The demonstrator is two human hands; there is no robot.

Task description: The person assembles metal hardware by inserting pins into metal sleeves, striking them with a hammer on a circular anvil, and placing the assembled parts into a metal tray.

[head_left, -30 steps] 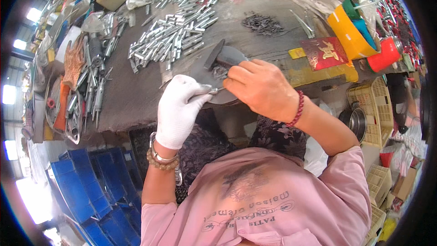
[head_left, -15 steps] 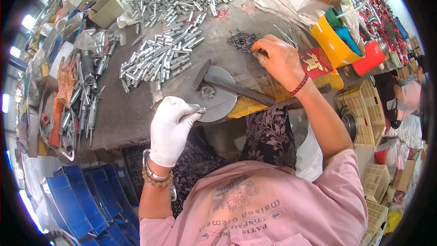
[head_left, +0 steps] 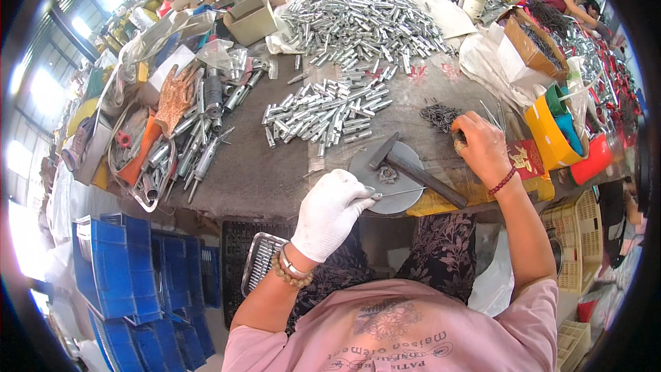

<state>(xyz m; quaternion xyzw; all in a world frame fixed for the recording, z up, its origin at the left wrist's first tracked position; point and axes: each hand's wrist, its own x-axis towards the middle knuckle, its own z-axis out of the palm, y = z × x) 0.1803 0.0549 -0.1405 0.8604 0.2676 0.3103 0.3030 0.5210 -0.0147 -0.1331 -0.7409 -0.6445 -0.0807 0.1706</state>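
In a white glove, my left hand (head_left: 330, 217) pinches a small metal piece at its fingertips, with a thin metal rod (head_left: 405, 192) reaching right from it over a round grey metal plate (head_left: 358, 164). A hammer (head_left: 428, 182) lies across that plate, its head on the far side and its dark handle pointing toward me. My bare right hand (head_left: 485, 148) has curled fingers pressed together beside a small heap of dark pins (head_left: 438, 116). What its fingertips hold, if anything, is hidden. Short silver metal tubes (head_left: 329, 111) lie loosely piled beyond the plate.
A larger heap of silver tubes (head_left: 365, 24) covers the far bench. Tools (head_left: 206, 110) and an orange-stained glove (head_left: 175, 96) crowd the left. A yellow container (head_left: 551, 134), a red bottle (head_left: 593, 160) and a red card (head_left: 526, 157) stand or lie at right. Blue bins (head_left: 124, 269) are below left.
The view has swung left, so the bench appears shifted right. My left hand still grips the small piece and rod at the plate's near edge; my right hand stays by the dark pins.
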